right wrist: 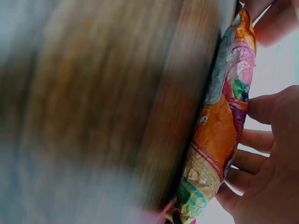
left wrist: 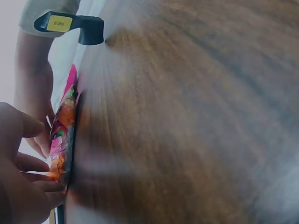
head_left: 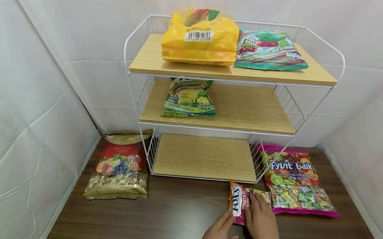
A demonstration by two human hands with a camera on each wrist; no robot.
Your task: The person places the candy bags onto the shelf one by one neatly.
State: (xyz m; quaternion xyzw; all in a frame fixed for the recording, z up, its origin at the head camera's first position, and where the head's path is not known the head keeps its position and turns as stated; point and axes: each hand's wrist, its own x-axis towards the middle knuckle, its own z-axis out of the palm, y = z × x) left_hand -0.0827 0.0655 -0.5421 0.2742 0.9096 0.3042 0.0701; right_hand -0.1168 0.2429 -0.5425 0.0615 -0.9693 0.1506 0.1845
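A Fox's fruit candy bag point(head_left: 239, 203), purple and orange, lies flat on the dark wooden table in front of the shelf's right corner. My left hand point(head_left: 216, 235) touches its left end with extended fingers. On top of the same bag rests my right hand point(head_left: 264, 223), its fingers spread over the right half. In the right wrist view, the right fingertips press on the upper face of the bag point(right wrist: 219, 126), while its underside is against the table. The left wrist view shows the left fingers point(left wrist: 39, 179) along the bag's near end.
A white wire rack with three wooden shelves point(head_left: 205, 157) stands behind. Its top shelf holds a yellow mango bag point(head_left: 199, 43) and a teal mint bag point(head_left: 268, 51); the middle, a green Fox's bag point(head_left: 190, 99). A red-gold candy bag point(head_left: 119, 166) lies left, a Fyvit baik bag point(head_left: 299, 181) right.
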